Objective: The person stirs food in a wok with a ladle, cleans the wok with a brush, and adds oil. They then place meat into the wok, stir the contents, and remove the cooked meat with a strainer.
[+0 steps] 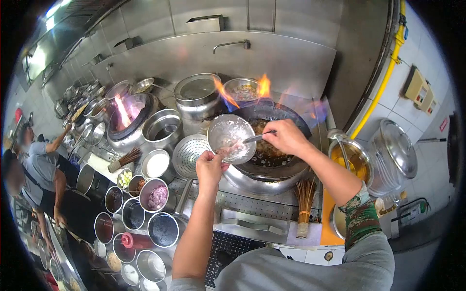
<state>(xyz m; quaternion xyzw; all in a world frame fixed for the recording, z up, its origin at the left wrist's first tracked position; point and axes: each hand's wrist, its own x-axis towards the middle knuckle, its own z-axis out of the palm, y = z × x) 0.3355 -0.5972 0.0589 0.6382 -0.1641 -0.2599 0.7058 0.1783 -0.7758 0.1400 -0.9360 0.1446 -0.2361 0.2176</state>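
Note:
A metal bowl with white powder or paste on its inside is tilted beside the wok, its near rim gripped by my left hand. My right hand is closed on the dark handle of a spoon, whose head reaches into the bowl. Behind and to the right of the bowl, a large black wok holds dark, bubbling liquid with pieces in it. Flames rise at the wok's back edge. A perforated strainer lies just left of the bowl.
Seasoning pots and a red squeeze bottle stand at lower left. A bamboo brush lies at the front right, near a pot of yellow oil. Another lit wok burns further left. Co-workers are at far left.

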